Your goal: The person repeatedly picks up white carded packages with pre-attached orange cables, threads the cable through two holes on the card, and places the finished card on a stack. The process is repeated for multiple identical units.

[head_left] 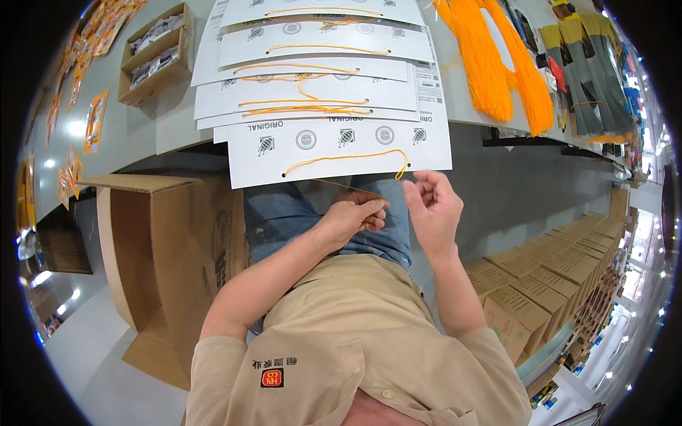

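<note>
A white printed sheet (320, 153) with two punched holes lies nearest me, overhanging the table edge. An orange cord (348, 157) runs across it between the holes and ends in a small loop by the right hole. Below the sheet's edge, over my lap, my left hand (353, 216) is closed, pinching the cord's thin tail between thumb and fingers. My right hand (435, 206) is raised beside the sheet's right corner, close to the loop. Its fingers are partly curled with the thumb apart, and nothing shows between them.
More corded white sheets (312, 89) overlap behind. Bundles of orange cord (476, 64) and grey-and-yellow strands (586, 78) lie right. A divided cardboard box (154, 53) and orange packets (96, 121) are left. An open carton (170, 248) stands by my left leg; stacked cartons (547, 277) line the right.
</note>
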